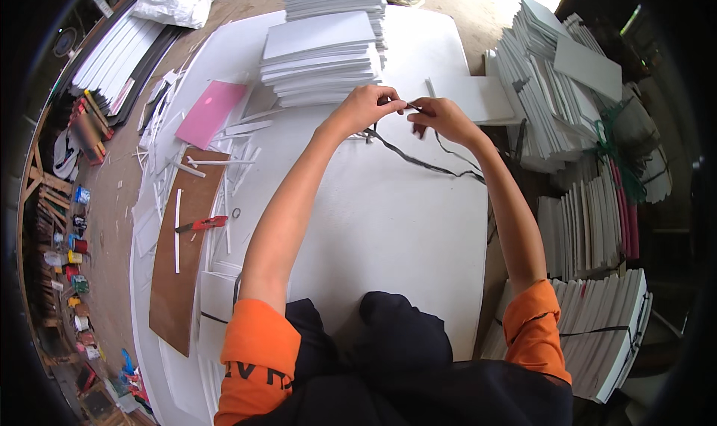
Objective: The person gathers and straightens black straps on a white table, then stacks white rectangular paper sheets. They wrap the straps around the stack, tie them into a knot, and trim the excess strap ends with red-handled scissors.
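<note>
Black thin cord [418, 159] is pinched betw. fingers of left hand [366, 109] & right hand [441, 120], both closed on it, just before stacked white boards [321, 60]; tension should be kept even.

The black cord [418, 159] vanishes inside both hands [407, 112], so its pinched ends stay hidden.
</note>
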Motion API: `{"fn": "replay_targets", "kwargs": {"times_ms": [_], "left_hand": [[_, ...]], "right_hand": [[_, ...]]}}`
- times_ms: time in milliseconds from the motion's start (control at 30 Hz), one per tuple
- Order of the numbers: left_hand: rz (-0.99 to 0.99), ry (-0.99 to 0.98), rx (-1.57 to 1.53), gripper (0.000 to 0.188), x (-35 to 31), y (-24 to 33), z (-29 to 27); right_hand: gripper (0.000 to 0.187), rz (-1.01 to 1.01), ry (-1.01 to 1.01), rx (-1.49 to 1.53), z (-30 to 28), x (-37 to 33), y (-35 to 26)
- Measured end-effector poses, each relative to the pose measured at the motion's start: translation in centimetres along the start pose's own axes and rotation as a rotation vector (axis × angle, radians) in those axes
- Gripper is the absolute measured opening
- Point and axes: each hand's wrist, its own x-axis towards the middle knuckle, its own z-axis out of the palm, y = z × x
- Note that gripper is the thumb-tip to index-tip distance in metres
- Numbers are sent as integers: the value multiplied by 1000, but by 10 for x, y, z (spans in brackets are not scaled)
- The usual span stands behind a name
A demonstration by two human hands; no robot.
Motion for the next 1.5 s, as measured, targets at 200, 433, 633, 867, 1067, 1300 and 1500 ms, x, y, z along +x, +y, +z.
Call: {"fn": "replay_targets", "kwargs": {"times_ms": [200, 433, 633, 867, 1067, 1300, 1500], "left_hand": [[-39, 274, 94, 22, -56, -74, -65], [-135, 456, -296, 22, -117, -167, -95], [-171, 371, -581, 29, -135, -139, -107], [-43, 248, 100, 28, -120, -102, -76], [-157, 367, -67, 37, -140, -110, -107], [-174, 699, -236, 37, -181, -177, -140], [-88, 730, -52, 35, -163, -159, -124]], "right_hand": [[25, 18, 310, 429, -15, 46, -60], [21, 2, 996, 879, -64, 80, -28], [68, 586, 708, -524, 39, 74, 49], [61, -249, -194, -77, 139, 86, -87], [29, 151, -132, 373, 81, 56, -88], [19, 78, 1094, 1311, -23, 31, 6], [41, 681, 303, -461, -18, 37, 99]]}}
